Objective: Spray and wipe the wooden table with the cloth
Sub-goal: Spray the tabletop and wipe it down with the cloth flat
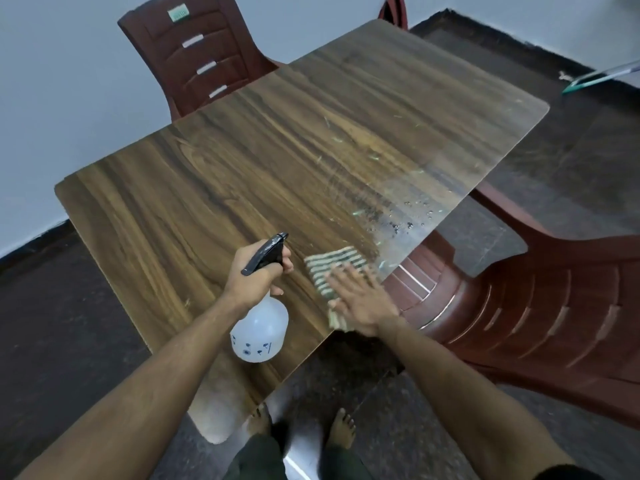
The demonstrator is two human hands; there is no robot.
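Observation:
The wooden table (242, 168) fills the middle of the head view, its grain running away from me. My left hand (251, 271) grips the neck of a translucent white spray bottle (259, 332) with a black trigger head, held just above the near edge. My right hand (360, 296) lies flat, fingers spread, pressing a striped green-and-white cloth (332, 263) onto the table near its right edge. Water droplets (405, 220) and wet streaks show on the surface beyond the cloth.
One dark red plastic chair (201, 57) stands at the far side of the table, another (540, 306) close on the right, its seat tucked under the edge. My bare feet (341, 427) stand on the dark floor below.

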